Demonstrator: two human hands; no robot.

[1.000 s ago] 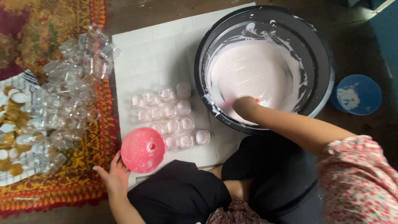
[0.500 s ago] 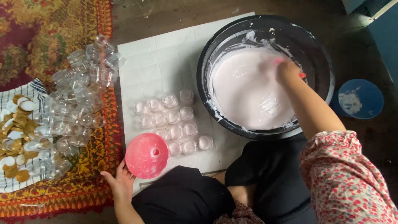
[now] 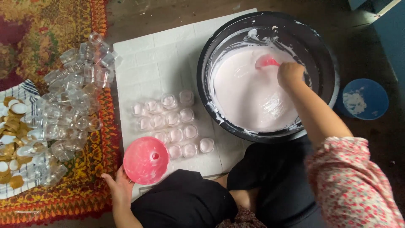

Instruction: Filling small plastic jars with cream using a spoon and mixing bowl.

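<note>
Floor work, dark boards, white mat (image 3: pixel 168 55) laid over them. Right hand (image 3: pixel 290 74) grips a pink scoop (image 3: pixel 266 62) dipped in pale pink liquid in the black basin (image 3: pixel 325 55) at the mat's right edge. Left hand (image 3: pixel 120 188) holds a pink funnel (image 3: pixel 146 160) at the near edge, beside filled jars (image 3: pixel 173 126). Best scooped level, drips kept over the basin. Empty jars (image 3: pixel 71 101) heaped on patterned rug (image 3: pixel 33 25); blue lid (image 3: pixel 365 99) far right.

Bare white mat (image 3: pixel 168 55) lies open along its far edge, between a heap of empty clear jars (image 3: pixel 71 105) spilling over its left edge and a black basin (image 3: pixel 325 55) blocking its right. Filled small jars (image 3: pixel 173 122) and a pink funnel (image 3: pixel 145 160) crowd the near edge.
</note>
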